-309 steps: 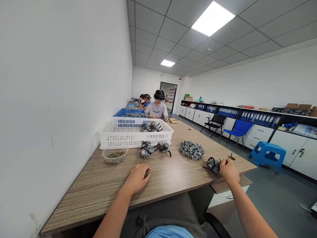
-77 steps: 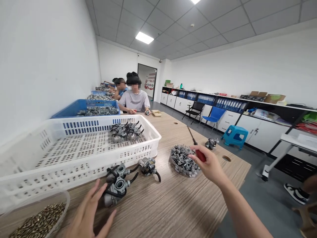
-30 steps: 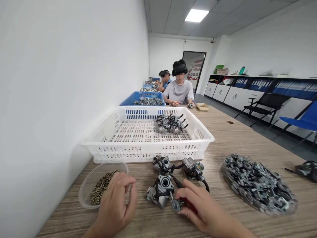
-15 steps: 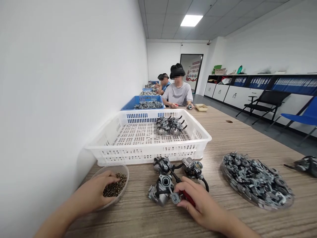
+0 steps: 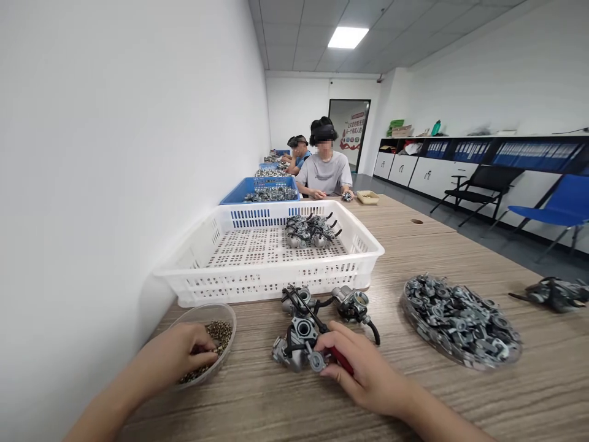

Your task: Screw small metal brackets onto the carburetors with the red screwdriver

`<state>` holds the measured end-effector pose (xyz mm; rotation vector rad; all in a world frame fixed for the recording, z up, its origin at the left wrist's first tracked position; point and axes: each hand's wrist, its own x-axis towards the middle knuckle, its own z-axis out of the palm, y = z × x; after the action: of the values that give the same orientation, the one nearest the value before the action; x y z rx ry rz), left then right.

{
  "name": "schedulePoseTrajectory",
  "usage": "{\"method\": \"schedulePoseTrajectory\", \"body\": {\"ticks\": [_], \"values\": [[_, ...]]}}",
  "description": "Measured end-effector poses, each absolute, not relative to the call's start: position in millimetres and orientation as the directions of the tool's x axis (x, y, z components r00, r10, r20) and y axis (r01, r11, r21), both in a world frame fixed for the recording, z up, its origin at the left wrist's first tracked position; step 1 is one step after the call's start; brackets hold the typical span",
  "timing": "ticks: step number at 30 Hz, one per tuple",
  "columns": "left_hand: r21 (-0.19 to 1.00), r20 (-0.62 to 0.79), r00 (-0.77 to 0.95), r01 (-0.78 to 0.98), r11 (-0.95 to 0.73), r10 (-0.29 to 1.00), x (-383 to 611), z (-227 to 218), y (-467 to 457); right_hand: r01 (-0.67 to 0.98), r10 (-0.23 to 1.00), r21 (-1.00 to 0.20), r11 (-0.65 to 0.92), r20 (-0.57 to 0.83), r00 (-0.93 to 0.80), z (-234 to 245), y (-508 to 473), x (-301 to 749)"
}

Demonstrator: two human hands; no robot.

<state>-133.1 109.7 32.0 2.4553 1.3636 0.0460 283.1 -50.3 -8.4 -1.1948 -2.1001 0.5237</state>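
My left hand reaches into a clear plastic bowl of small brass screws, its fingers pinched among them. My right hand is closed round a red-handled screwdriver whose dark shaft points up and left over a grey carburetor. That carburetor lies on the wooden table right in front of the hand, which also touches a small round metal part beside it. Two more carburetors lie just behind.
A white slotted crate with several carburetors stands behind. A clear dish of grey metal parts sits right; another carburetor lies far right. Other people sit further along the table beside a blue crate. The wall runs along the left.
My left hand moved left from the table into the screw bowl and pinched among the screws. My right hand stayed by the carburetor with the screwdriver it brought over earlier.
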Motion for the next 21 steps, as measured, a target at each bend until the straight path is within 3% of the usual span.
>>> {"method": "schedulePoseTrajectory", "body": {"ticks": [6,13,21], "values": [[0.351,0.004,0.615,0.738,-0.577,0.789,-145,42,116,0.603,0.854,-0.605,0.52,0.366,-0.369,-8,-49,283],[0.248,0.243,0.627,0.698,-0.672,0.74,-145,39,119,0.606,0.856,-0.605,0.516,0.394,-0.336,-9,-49,285],[0.018,0.613,0.662,0.534,-0.845,0.431,-113,63,69,0.58,0.83,-0.597,0.554,0.447,-0.333,-12,-48,281]]}}
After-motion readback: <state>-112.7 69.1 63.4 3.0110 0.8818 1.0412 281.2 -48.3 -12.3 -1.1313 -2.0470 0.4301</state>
